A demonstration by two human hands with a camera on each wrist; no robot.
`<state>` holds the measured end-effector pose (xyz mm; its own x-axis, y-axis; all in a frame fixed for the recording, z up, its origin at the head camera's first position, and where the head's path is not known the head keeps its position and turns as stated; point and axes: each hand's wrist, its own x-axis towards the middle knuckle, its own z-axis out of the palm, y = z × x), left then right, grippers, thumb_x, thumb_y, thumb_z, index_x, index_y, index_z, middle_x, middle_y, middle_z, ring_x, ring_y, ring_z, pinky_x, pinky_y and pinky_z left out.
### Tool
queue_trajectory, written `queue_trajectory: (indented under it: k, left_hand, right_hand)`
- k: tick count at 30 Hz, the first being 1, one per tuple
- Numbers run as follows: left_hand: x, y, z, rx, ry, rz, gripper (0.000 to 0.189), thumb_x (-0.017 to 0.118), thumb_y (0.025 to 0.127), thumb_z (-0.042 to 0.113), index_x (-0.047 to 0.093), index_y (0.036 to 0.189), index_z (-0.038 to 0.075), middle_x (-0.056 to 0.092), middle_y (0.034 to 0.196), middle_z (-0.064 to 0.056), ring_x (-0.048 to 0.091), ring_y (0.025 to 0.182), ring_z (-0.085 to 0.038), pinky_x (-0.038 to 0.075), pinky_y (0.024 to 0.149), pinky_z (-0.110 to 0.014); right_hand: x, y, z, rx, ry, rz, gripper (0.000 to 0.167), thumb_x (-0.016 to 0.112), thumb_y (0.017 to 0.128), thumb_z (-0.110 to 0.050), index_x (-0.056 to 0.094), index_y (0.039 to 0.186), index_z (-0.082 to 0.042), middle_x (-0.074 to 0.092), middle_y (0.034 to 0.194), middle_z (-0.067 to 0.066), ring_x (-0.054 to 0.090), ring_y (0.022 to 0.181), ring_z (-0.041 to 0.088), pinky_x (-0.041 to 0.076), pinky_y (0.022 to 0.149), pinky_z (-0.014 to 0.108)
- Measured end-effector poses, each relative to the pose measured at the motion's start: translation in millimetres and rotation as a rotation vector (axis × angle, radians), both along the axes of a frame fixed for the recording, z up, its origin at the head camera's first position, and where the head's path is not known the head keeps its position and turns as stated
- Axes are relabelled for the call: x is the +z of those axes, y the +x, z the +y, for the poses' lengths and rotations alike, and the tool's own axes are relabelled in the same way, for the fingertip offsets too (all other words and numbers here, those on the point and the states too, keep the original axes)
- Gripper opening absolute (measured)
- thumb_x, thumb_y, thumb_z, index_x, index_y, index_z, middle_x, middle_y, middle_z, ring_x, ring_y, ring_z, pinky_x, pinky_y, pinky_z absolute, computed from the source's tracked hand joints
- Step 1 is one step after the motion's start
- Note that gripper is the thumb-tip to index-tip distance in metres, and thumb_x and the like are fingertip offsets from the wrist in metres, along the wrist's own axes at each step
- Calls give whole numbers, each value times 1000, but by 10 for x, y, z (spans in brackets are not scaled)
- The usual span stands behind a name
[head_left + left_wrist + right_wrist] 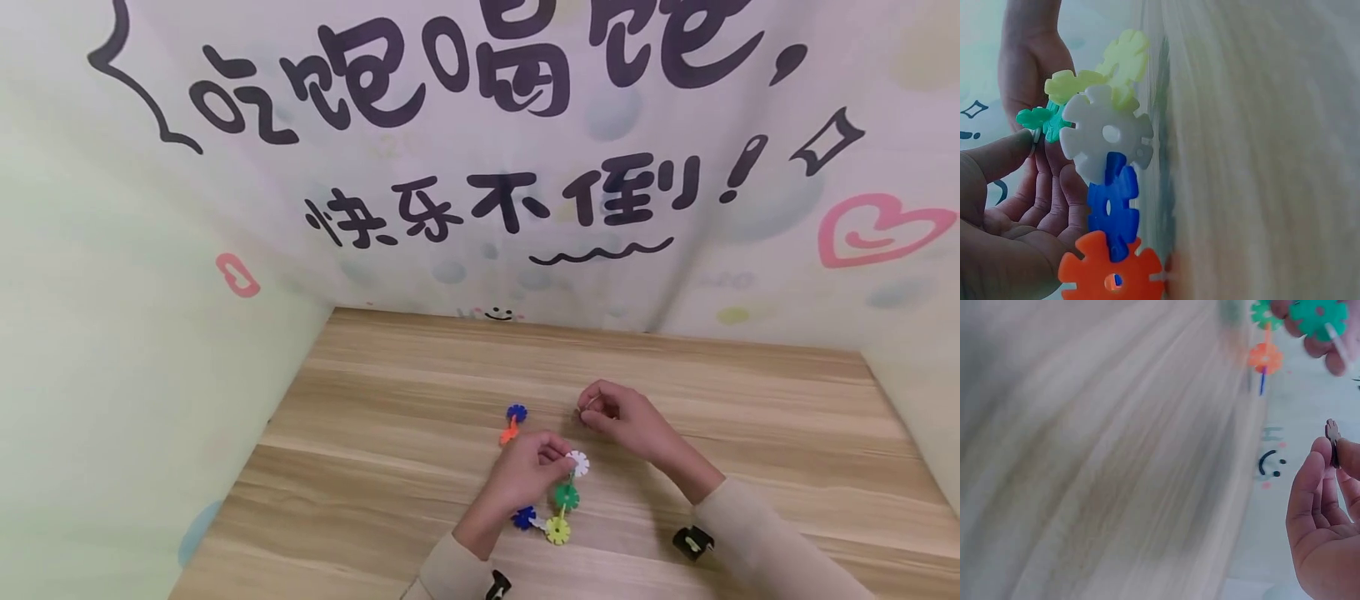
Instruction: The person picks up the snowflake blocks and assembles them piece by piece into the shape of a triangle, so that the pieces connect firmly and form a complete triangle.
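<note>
A chain of interlocking flower-shaped plastic discs curves around my left hand (525, 471). That hand pinches the white disc (578, 463) at one end between thumb and fingers. Attached below it are a green disc (567, 497) and a yellow disc (557, 530), then another white one and a blue disc (524, 518). Beyond the hand show an orange disc (509, 433) and a blue end disc (517, 412); my hand hides the stretch between. To the right, my right hand (626, 423) pinches a small dark brown disc (1333, 442) edge-on, apart from the chain.
The wood-grain tabletop (390, 392) spreads on all sides of the hands. A printed cloth backdrop (480, 275) with lettering stands along its far edge. Black straps with clips (692, 542) sit at both wrists over pale sleeves (772, 533).
</note>
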<state>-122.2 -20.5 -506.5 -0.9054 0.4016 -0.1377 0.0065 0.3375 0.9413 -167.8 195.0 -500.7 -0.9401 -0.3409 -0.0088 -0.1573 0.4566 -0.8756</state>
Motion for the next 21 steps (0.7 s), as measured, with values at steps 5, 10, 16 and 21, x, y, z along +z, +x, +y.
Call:
queue_trajectory:
  k: [5,10,16,21]
  left_hand:
    - [-5,3,0,4,21,-1,7,73,93,18,69,94,11,65,83,8,61,76,-7,52,70,-23]
    - [-21,6,2,6,26,-4,7,73,92,17,69,93,12,65,82,8,61,74,-7,52,68,-23]
    - [-44,20,0,-2,48,8,7,73,92,14,69,93,8,66,81,6,61,74,-7,53,66,-23]
    - [-26,23,6,-7,55,11,8,73,92,14,69,94,7,65,82,6,61,74,-7,53,67,-23]
  right_hand:
    - [51,127,27,25,-81,-51,14,67,97,-12,62,108,-4,66,90,17,62,79,26,55,68,34]
    - [50,213,30,71,-163,-95,12,63,98,-6,61,109,-2,64,92,19,63,84,34,58,73,42]
    - [28,266,23,116,-220,-105,8,59,99,-2,60,107,-2,64,91,15,64,83,27,58,73,45]
    - [28,273,29,138,-259,-130,9,57,100,0,59,108,0,65,95,18,65,86,27,58,77,48]
